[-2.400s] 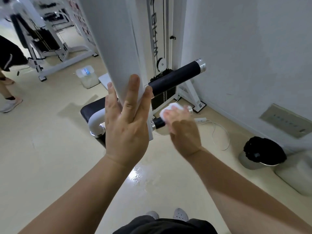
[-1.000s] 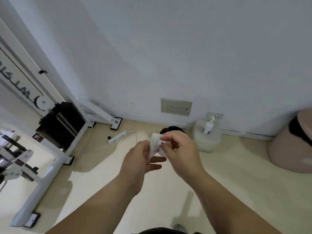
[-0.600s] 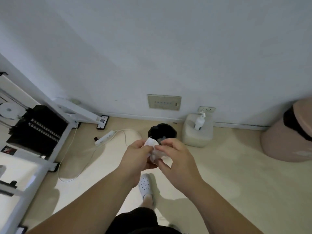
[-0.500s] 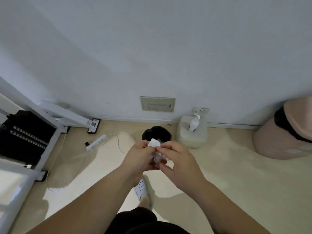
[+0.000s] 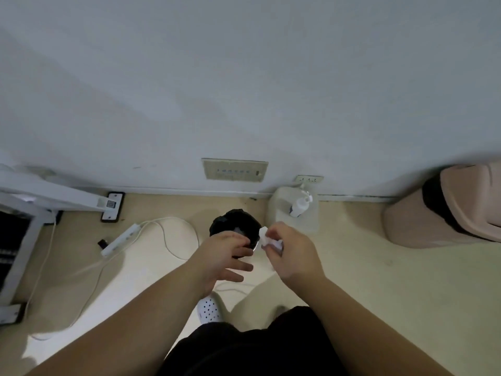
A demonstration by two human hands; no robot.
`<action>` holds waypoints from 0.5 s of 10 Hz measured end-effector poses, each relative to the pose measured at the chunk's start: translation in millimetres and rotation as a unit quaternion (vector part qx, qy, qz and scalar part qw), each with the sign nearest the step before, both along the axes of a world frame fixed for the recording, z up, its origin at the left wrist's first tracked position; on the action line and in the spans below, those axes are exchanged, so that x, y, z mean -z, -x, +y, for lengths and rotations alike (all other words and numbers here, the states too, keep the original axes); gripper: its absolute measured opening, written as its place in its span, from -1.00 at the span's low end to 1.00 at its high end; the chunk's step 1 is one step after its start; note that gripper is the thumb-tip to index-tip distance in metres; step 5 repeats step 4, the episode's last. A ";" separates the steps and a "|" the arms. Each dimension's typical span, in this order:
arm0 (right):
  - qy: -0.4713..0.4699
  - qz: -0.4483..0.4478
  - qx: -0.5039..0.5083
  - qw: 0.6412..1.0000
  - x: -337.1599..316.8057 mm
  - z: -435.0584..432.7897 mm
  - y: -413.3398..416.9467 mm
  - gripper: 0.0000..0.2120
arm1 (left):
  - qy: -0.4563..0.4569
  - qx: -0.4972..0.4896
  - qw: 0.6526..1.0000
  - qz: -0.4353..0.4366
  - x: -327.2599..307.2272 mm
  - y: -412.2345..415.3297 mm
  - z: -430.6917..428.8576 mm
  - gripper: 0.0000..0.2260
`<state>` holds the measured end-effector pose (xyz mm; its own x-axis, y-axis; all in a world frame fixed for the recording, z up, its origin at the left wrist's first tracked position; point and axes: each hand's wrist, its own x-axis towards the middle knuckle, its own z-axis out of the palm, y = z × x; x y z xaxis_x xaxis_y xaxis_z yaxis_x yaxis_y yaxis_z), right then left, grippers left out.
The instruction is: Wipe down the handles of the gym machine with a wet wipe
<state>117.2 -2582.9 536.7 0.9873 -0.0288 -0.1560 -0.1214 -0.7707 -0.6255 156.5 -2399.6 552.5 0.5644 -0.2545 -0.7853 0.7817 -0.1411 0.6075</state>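
Gym corner: white machine frame (image 5: 48,194), weight stack (image 5: 10,240).

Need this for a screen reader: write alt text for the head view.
The right hand pinches a white wipe by a black bin; the left hand is open. A pump bottle and pink bin stand by the wall.

Jug (image 5: 283,213): was set at 2 o'clock from the bin (image 5: 234,226).
Power strip (image 5: 120,240): was laid at its 9 o'clock.
Wipe (image 5: 265,237): was held at its 3 o'clock.
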 end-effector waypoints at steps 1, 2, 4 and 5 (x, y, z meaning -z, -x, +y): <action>0.008 0.041 0.007 0.999 23.6 -4.6 -45.3 -0.93 | -0.052 -0.070 0.996 -0.011 13.7 -23.5 15.0 -0.85; -0.010 0.069 -0.005 0.998 55.2 -7.2 -92.0 -0.83 | -0.088 -0.137 0.986 -0.018 30.8 -38.0 28.5 -0.85; -0.019 0.224 -0.114 0.968 112.8 -10.4 -151.2 -0.51 | -0.133 -0.228 0.964 0.018 51.0 -48.8 35.3 -0.84; -0.019 0.224 -0.114 0.968 112.8 -10.4 -151.2 -0.51 | -0.133 -0.228 0.964 0.018 51.0 -48.8 35.3 -0.84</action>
